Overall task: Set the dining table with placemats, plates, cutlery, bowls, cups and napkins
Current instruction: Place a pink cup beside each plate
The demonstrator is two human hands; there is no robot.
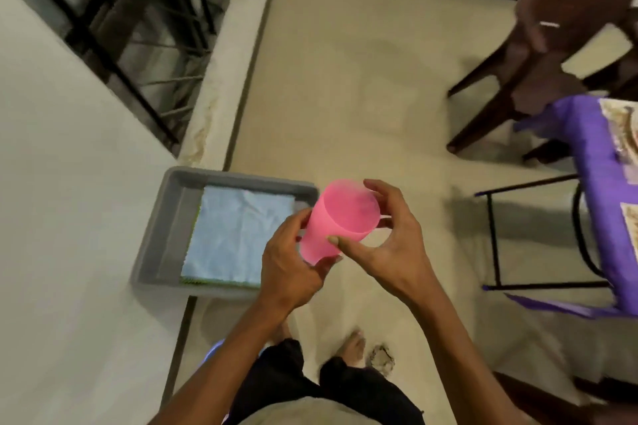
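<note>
A wide stretch of pale floor [345, 79] lies open ahead, bounded on the left by a white wall ledge and on the right by a dark wooden chair [538, 45] and the purple-covered surface [593, 203], whose near edge hangs over thin black legs. Low against the left wall sits a grey tray [162, 217] holding a folded light-blue cloth [238, 235] atop a green-edged one. Just right of the tray, above the floor, a pink cup [336, 221] is held tilted, mouth away from the camera; it is plain, translucent plastic. The left hand [290, 266] wraps its base, while the right hand [383, 245] pinches near its rim with curled fingers, so each grip is closed on it.
</note>
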